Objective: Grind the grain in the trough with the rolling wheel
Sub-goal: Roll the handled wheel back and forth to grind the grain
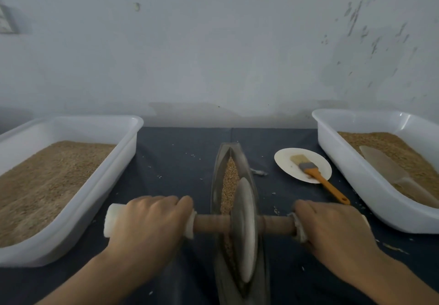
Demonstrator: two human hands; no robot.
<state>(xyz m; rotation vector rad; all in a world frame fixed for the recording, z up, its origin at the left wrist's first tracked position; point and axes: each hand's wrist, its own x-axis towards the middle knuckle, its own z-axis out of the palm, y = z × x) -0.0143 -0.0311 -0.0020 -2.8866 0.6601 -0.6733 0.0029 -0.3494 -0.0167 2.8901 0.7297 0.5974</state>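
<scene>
A long, narrow metal trough (217, 176) runs away from me down the middle of the dark cloth. Brown grain (231, 174) lies along its groove. A grey metal rolling wheel (244, 228) stands on edge in the trough, in its near half. A wooden axle (211, 223) passes through the wheel, and each end has a white padded wrap. My left hand (152, 221) grips the left wrapped end. My right hand (332, 226) grips the right wrapped end. The wheel and both hands look motion-blurred.
A white tub (123, 143) of grain stands at the left. A second white tub (332, 143) at the right holds grain and a translucent scoop (384, 167). A white plate (285, 160) with an orange-handled brush (320, 176) sits between trough and right tub. Loose grains dot the cloth.
</scene>
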